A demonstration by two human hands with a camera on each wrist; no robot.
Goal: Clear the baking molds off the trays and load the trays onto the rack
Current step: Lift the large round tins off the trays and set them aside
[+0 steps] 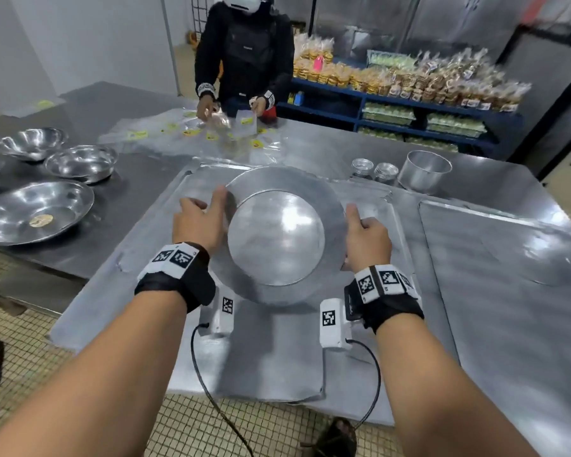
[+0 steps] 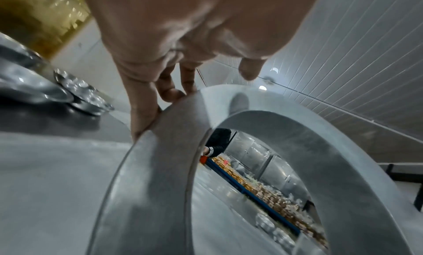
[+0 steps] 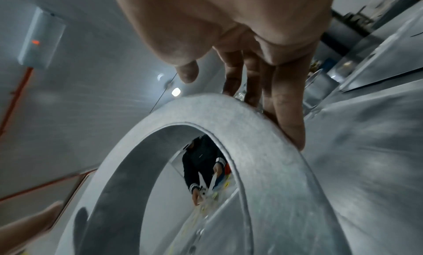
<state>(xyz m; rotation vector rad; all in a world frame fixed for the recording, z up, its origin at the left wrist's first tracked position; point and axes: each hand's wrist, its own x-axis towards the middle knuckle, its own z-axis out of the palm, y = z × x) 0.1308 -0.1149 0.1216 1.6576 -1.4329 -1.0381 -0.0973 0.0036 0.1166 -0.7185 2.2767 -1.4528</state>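
Note:
A wide round metal mold [image 1: 277, 239] with a shiny flat centre is up off the grey tray [image 1: 277, 351], tilted, between my two hands. My left hand [image 1: 205, 206] lies against its left rim, my right hand [image 1: 360, 222] against its right rim. In the left wrist view the fingers [image 2: 142, 125] run straight along the mold's [image 2: 164, 168] outer wall, and the thumb hovers just above the rim. The right wrist view shows the same: straight fingers [image 3: 290, 125] pressed on the mold's [image 3: 263, 150] wall, thumb clear of it.
A second tray [image 1: 508, 275] lies to the right. Behind it stand two stacks of small molds [image 1: 363, 166] and a tall round mold [image 1: 424, 171]. Several steel bowls [image 1: 37, 212] sit at left. A person [image 1: 244, 61] handles plastic bags across the table.

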